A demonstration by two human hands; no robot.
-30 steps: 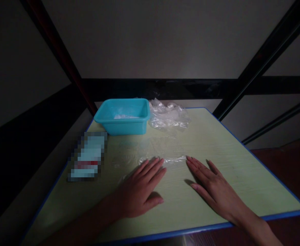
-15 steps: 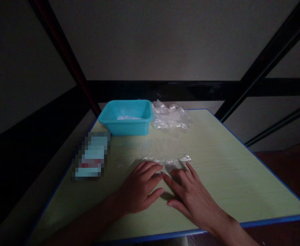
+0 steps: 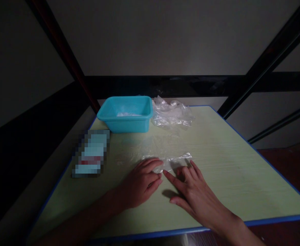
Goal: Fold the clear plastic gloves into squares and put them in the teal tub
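A clear plastic bag (image 3: 165, 147) lies flattened on the table, its glossy crease running across in front of my hands. My left hand (image 3: 143, 182) rests on its near left part, fingers loosely bent and laid over the film, thumb tip close beneath the index finger. To the right, my right hand (image 3: 190, 188) is open, palm down. Its index finger points at the near edge of the film beside my left fingertips, the thumb stands apart, and the little finger stretches toward the bag's right corner. Part of the bag is hidden under my left fingers.
A turquoise plastic basin (image 3: 129, 124) with something whitish inside stands at the back left. Beside it sits a crumpled heap of clear plastic bags (image 3: 172, 114). A pixelated flat item (image 3: 92, 153) lies at the left edge of the blue-edged table (image 3: 231, 171). A wall rises behind.
My left thumb has drawn in toward the index finger. My right hand has shifted slightly right, away from the left one, and more of the film's near edge shows between them.
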